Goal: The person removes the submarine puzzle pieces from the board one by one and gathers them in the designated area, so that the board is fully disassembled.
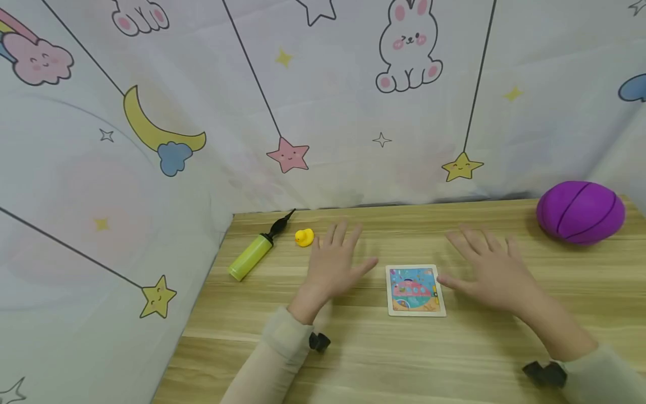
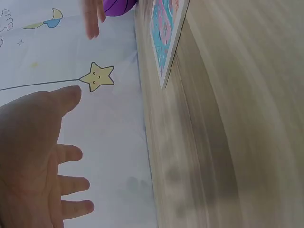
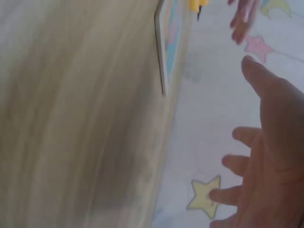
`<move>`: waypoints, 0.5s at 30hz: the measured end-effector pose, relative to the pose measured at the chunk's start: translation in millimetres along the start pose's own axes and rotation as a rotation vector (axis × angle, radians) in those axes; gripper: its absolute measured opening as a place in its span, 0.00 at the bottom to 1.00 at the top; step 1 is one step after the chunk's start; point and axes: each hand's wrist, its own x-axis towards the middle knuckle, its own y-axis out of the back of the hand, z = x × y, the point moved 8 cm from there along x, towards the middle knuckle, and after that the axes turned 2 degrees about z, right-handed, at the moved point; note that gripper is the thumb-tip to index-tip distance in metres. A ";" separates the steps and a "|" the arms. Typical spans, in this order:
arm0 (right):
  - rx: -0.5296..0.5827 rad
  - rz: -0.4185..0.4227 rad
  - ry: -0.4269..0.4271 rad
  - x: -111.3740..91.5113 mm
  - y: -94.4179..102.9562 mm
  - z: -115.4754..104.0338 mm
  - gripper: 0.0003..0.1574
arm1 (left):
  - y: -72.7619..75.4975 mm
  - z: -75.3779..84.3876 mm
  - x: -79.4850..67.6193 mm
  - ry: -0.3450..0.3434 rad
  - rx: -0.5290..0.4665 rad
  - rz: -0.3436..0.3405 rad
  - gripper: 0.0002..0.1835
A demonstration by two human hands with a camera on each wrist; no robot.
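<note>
A square picture puzzle point(image 1: 415, 290) with a pale frame and a pink submarine on blue lies flat on the table between my hands. To its left my left hand point(image 1: 333, 262) hovers over the wood, fingers spread, holding nothing. My right hand point(image 1: 492, 275) is spread on the other side, its thumb close to the puzzle's right edge in the head view; whether it touches there is hard to tell. Both wrist views show the palms bare, the left palm point(image 2: 28, 156) and the right palm point(image 3: 280, 156) raised above the tabletop.
A small yellow rubber duck point(image 1: 304, 237) sits just beyond my left fingers. Left of it lies a green hand pump point(image 1: 252, 255) with a black nozzle. At the back right rests a purple ball point(image 1: 580, 213). A printed cloth point(image 1: 343, 112) hangs behind the wooden table point(image 1: 383, 359).
</note>
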 end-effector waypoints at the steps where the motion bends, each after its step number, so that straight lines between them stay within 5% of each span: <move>1: 0.016 -0.008 0.021 -1.2 -2.6 -6.4 0.63 | -0.7 2.6 0.6 -0.015 -0.024 0.006 0.44; 8: 0.063 -0.061 0.221 -9.9 -26.5 -50.1 0.55 | -12.5 23.3 3.7 -0.095 -0.085 -0.023 0.35; 15: 0.062 -0.167 0.261 -16.4 -52.8 -70.4 0.50 | -34.3 42.8 4.7 -0.197 -0.059 -0.099 0.27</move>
